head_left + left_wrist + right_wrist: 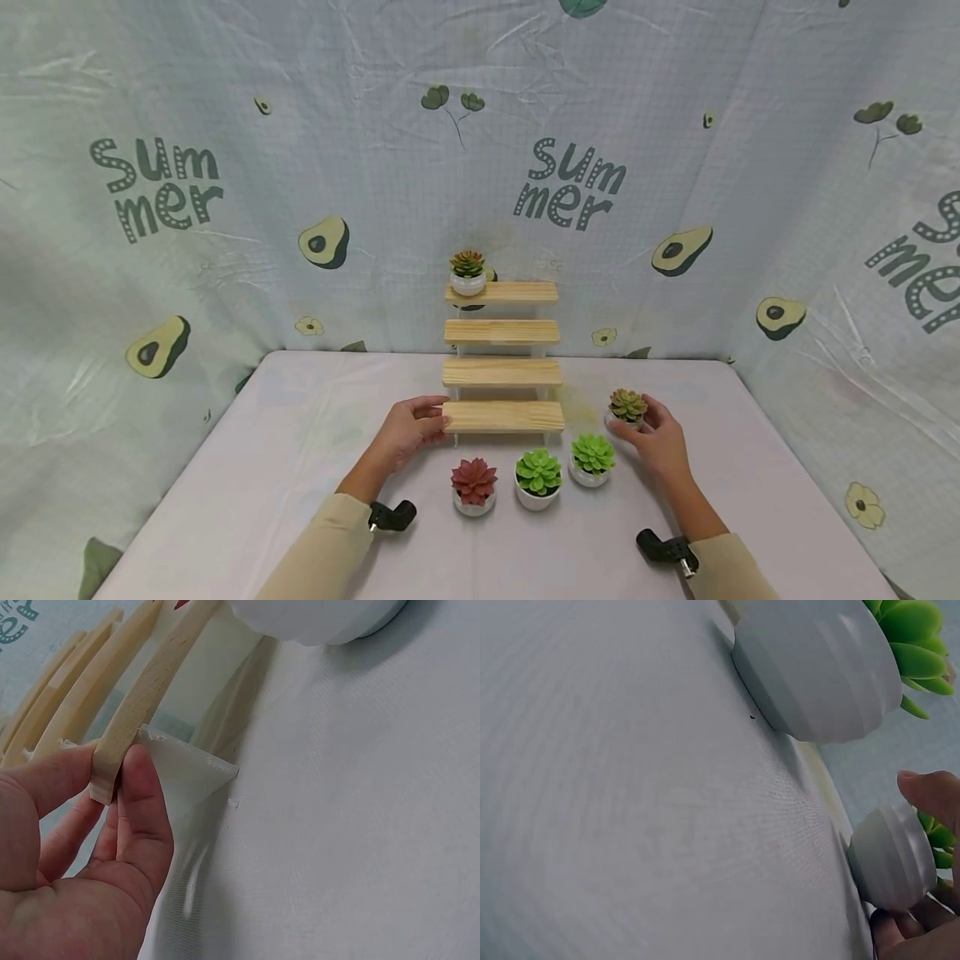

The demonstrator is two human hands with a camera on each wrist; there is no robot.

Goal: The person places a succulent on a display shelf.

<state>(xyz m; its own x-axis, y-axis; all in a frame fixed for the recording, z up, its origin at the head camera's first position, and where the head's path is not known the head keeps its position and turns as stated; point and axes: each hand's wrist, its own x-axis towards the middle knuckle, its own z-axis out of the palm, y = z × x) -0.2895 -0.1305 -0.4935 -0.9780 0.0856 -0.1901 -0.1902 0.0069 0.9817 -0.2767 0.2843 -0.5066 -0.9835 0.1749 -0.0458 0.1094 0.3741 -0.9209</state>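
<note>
At three o'clock from the lowest board (502, 417) of the pale wooden four-step stand (502, 372), the right hand (660, 442) curls its fingers round a round white pot (892, 859) with a green-brown toy plant (627, 404). At nine o'clock, the left hand (411, 429) pinches the board's end. It helps to hold the stand still and hug the pot, not the plant. The left wrist view shows a see-through side panel (184, 766) under the board; the head view shows just its thin edge.
</note>
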